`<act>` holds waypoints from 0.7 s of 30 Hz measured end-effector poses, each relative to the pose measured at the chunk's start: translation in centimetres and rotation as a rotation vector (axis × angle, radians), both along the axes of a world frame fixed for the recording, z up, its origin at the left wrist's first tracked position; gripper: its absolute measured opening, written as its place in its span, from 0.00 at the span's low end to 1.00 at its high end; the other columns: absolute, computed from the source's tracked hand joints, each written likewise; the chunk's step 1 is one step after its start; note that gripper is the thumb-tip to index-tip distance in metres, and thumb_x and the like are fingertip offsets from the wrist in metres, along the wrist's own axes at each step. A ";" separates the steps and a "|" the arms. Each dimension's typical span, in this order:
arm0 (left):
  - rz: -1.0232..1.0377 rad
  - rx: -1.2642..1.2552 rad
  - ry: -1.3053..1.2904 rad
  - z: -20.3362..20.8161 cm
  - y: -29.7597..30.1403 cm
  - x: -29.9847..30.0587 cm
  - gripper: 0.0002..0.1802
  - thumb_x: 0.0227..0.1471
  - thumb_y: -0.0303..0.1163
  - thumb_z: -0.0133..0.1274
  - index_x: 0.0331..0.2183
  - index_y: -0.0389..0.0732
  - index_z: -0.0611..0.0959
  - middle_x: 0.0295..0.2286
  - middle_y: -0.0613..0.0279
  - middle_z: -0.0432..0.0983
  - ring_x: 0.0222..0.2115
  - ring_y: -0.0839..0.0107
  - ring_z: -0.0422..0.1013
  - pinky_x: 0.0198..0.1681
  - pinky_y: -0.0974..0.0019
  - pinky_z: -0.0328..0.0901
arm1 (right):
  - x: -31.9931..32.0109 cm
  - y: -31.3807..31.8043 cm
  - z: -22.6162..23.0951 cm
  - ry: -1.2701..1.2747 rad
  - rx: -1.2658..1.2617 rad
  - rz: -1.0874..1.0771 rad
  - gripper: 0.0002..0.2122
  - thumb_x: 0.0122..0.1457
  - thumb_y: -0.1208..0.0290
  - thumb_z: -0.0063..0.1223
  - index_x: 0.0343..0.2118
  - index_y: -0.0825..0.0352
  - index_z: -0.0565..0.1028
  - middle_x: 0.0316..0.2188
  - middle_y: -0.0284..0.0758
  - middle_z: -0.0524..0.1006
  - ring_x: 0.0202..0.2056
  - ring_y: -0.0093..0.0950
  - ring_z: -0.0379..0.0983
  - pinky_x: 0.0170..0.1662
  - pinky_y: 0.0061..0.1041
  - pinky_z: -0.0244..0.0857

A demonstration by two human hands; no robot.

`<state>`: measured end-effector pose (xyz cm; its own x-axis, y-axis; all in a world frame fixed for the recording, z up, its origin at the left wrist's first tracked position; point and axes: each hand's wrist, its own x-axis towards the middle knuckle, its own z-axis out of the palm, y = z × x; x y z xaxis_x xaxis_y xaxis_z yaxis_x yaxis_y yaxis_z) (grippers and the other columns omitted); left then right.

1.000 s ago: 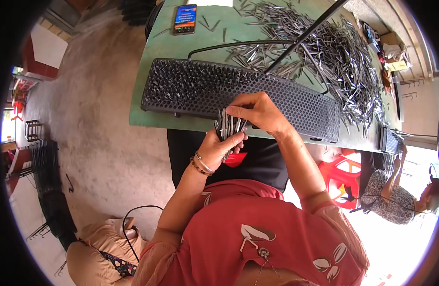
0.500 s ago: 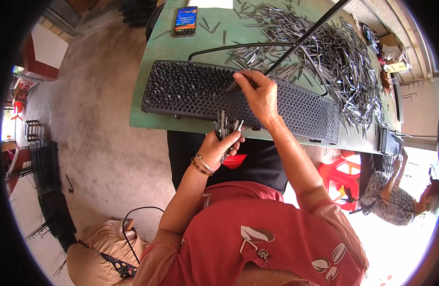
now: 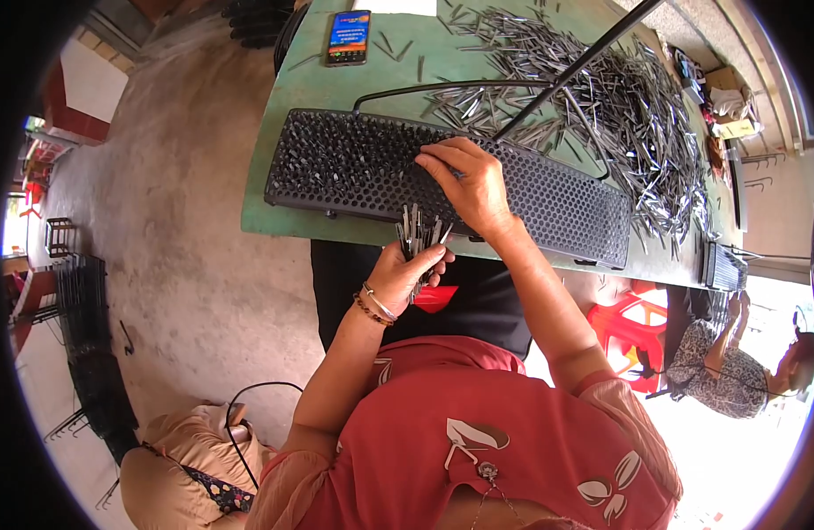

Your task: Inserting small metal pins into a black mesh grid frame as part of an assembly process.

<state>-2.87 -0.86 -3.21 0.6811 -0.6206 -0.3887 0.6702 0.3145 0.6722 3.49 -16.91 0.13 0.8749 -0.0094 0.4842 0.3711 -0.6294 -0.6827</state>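
A long black panel (image 3: 557,205) with rows of round holes lies along the near table edge. Upright dark pieces (image 3: 327,159) crowd the holes on its left part, while the right part shows bare holes. My left hand (image 3: 405,276) is closed around a bundle of thin dark strips (image 3: 414,231), their ends fanned upward just in front of the panel. Over the panel's middle, my right hand (image 3: 478,187) has its thumb and fingertips pinched together at the border of the filled part. Whatever sits between those fingertips is hidden.
A large heap of loose strips (image 3: 659,150) spreads over the green table (image 3: 327,93) at the right. Black rods (image 3: 593,53) cross above the panel. A phone (image 3: 348,37) lies at the far left. A red stool (image 3: 623,331) and another person (image 3: 725,371) are at the right.
My right hand has shifted slightly left on the panel, and its fingers have come down; the strip seen at its fingertips before is now hidden. My left hand has hardly moved.
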 end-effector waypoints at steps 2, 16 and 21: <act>0.002 0.003 -0.002 0.1 0.1 0.0 0.14 0.54 0.29 0.50 0.42 0.32 0.76 0.28 0.62 0.75 0.24 0.80 0.68 0.24 0.77 0.63 | -0.2 0.0 0.2 0.016 -0.014 0.000 0.07 0.49 0.74 0.59 0.32 0.68 0.78 0.30 0.36 0.75 0.29 0.32 0.74 0.31 0.26 0.67; 0.066 -0.027 0.002 0.0 -0.2 -0.2 0.12 0.52 0.28 0.53 0.39 0.34 0.76 0.29 0.60 0.76 0.27 0.76 0.72 0.32 0.71 0.70 | 0.1 -0.2 0.0 -0.036 -0.234 -0.047 0.09 0.49 0.69 0.59 0.34 0.66 0.79 0.29 0.36 0.70 0.28 0.33 0.70 0.30 0.29 0.65; 0.096 -0.045 0.029 -0.1 -0.5 -0.2 0.12 0.52 0.28 0.53 0.38 0.35 0.76 0.29 0.60 0.76 0.28 0.73 0.73 0.32 0.69 0.71 | -0.4 -0.2 0.6 -0.058 -0.259 -0.039 0.10 0.51 0.70 0.58 0.36 0.68 0.78 0.32 0.38 0.71 0.26 0.34 0.71 0.30 0.29 0.65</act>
<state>-3.05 -1.37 -3.36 0.7270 -0.5705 -0.3823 0.6546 0.4076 0.6366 3.08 -17.16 0.74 0.8470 0.0886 0.5242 0.3772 -0.7949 -0.4752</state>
